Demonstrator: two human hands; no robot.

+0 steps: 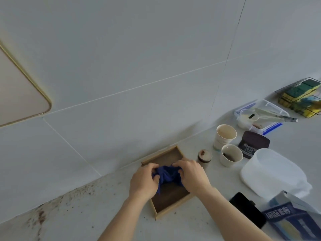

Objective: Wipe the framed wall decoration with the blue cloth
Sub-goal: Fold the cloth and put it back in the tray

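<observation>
A square wooden frame [171, 207] with a dark brown inside lies flat on the pale counter against the tiled wall. A crumpled blue cloth [167, 175] rests on its middle. My left hand [144, 181] grips the cloth's left side and my right hand [192, 173] grips its right side, both pressing it onto the frame. Part of the frame's dark surface is hidden under my hands and the cloth.
Right of the frame stand a small lidded jar [204, 157], two paper cups [231, 154], a dark cocoa tin [253, 144], a white plastic container [271, 173], a black phone [248, 208] and a Nestlé bag [293, 220]. A sponge rack [302, 96] hangs at the far right. Brown stains mark the counter's left edge.
</observation>
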